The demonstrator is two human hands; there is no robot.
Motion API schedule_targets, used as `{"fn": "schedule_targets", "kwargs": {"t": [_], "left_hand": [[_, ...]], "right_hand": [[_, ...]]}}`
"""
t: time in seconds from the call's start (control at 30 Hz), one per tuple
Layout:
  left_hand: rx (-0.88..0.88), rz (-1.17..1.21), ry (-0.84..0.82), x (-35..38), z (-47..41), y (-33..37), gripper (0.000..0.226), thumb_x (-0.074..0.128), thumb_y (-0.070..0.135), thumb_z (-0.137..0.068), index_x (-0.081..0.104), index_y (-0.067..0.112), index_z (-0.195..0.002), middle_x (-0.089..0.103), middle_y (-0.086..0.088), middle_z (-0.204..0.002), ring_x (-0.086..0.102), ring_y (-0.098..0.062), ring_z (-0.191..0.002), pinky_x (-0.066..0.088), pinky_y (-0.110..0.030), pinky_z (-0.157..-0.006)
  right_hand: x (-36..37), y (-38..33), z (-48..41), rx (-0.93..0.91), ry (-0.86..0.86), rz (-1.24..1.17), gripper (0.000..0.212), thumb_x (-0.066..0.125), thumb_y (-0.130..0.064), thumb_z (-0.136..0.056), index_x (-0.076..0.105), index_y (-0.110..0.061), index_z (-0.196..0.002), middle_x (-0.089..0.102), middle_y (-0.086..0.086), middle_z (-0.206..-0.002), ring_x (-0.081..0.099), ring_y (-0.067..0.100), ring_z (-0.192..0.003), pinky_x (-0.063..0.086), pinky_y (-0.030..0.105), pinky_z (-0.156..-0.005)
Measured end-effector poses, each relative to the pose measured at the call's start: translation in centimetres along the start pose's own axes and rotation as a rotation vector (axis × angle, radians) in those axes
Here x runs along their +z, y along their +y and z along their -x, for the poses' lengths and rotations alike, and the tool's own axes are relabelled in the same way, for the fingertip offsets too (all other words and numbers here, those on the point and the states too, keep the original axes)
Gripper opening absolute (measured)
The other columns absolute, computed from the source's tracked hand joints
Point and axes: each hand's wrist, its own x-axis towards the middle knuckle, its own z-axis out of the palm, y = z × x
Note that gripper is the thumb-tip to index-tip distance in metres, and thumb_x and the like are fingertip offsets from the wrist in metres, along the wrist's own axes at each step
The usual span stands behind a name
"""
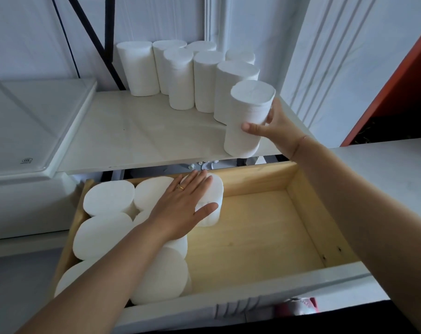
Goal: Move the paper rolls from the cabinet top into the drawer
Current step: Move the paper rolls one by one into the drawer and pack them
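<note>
White cabinet top [137, 131], paper rolls [180, 80] standing. The right hand [274, 126] grips one roll [248, 116], tilted at the front edge; the left hand [180, 208] lies flat on stored rolls [108, 198] in the drawer [253, 227]. Risk: the soft roll slips free — or topples its neighbours.

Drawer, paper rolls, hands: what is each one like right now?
Drawer: open, right side bare.
Rolls in drawer: upright, packed at left.
Rolls on cabinet top: upright, bunched at back.
Front roll: at cabinet edge, gripped.
Left hand: flat on rolls in drawer.
Right hand: curled round front roll.

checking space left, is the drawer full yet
Partly full. Paper rolls stand packed along the left side of the drawer; its right half shows bare wooden floor.
</note>
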Motion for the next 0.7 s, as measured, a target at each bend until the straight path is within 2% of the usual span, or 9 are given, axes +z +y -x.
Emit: {"fn": "schedule_targets", "kwargs": {"t": [0.07, 0.13, 0.27, 0.37, 0.5, 0.57, 0.7], "left_hand": [[0.0, 0.004, 0.004, 0.0, 0.0, 0.0, 0.072, 0.001, 0.066, -0.086, -0.009, 0.03, -0.148, -0.02, 0.018, -0.152, -0.024, 0.003, -0.137, -0.017, -0.022, -0.111], [0.0, 0.007, 0.006, 0.0, 0.0, 0.0, 0.071, 0.004, 0.064, -0.088, -0.008, 0.03, -0.149, -0.019, 0.017, -0.153, -0.024, 0.003, -0.137, -0.018, -0.021, -0.11], [-0.013, -0.002, -0.001, 0.0, 0.1, 0.0, 0.07, 0.004, 0.064, -0.089, -0.008, 0.03, -0.149, -0.019, 0.016, -0.153, -0.022, 0.001, -0.138, -0.015, -0.025, -0.113], [-0.014, -0.016, -0.005, 0.0, 0.3, -0.2, 0.074, -0.001, 0.066, -0.085, -0.01, 0.029, -0.148, -0.022, 0.016, -0.152, -0.022, 0.0, -0.139, -0.015, -0.026, -0.113], [-0.019, -0.032, -0.014, -0.1, 0.4, -0.3, 0.078, -0.006, 0.069, -0.08, -0.01, 0.03, -0.148, -0.025, 0.017, -0.149, -0.021, -0.002, -0.14, -0.02, -0.024, -0.109], [-0.025, -0.031, -0.019, -0.2, 0.3, -0.2, 0.081, -0.009, 0.07, -0.078, -0.01, 0.03, -0.148, -0.024, 0.017, -0.149, -0.021, -0.002, -0.14, -0.019, -0.024, -0.11], [-0.029, -0.035, -0.021, -0.2, 0.2, -0.2, 0.08, -0.006, 0.07, -0.08, -0.007, 0.03, -0.149, -0.02, 0.015, -0.152, -0.021, -0.001, -0.139, -0.018, -0.027, -0.112]], "right_hand": [[0.4, 0.0, -0.6, -0.013, -0.022, -0.041, 0.109, 0.088, -0.026, -0.057, 0.022, -0.015, -0.144, 0.049, 0.005, -0.14, 0.05, 0.017, -0.127, 0.042, 0.044, -0.107], [1.1, 0.0, -0.8, -0.016, 0.028, -0.053, 0.113, 0.088, -0.029, -0.054, 0.021, -0.015, -0.144, 0.048, 0.003, -0.138, 0.05, 0.017, -0.126, 0.043, 0.044, -0.107], [1.9, 0.0, 0.5, -0.045, 0.09, -0.005, 0.106, 0.085, -0.028, -0.057, 0.023, -0.016, -0.142, 0.049, 0.003, -0.135, 0.051, 0.017, -0.123, 0.045, 0.046, -0.104], [1.5, -0.3, 3.1, -0.068, 0.014, 0.03, 0.099, 0.084, -0.022, -0.06, 0.026, -0.013, -0.141, 0.051, 0.007, -0.136, 0.052, 0.019, -0.124, 0.045, 0.047, -0.104], [0.5, -0.1, 7.7, -0.044, -0.193, 0.113, 0.1, 0.085, -0.032, -0.056, 0.034, -0.013, -0.14, 0.056, 0.005, -0.13, 0.055, 0.018, -0.122, 0.047, 0.04, -0.101], [0.3, 0.9, 9.7, 0.013, -0.274, 0.144, 0.101, 0.085, -0.033, -0.054, 0.033, -0.018, -0.14, 0.057, -0.001, -0.127, 0.056, 0.012, -0.119, 0.049, 0.031, -0.096], [0.8, 4.8, 11.1, 0.121, -0.324, 0.201, 0.102, 0.085, -0.023, -0.054, 0.028, -0.032, -0.138, 0.053, -0.007, -0.127, 0.053, 0.009, -0.118, 0.05, 0.032, -0.095]]}}
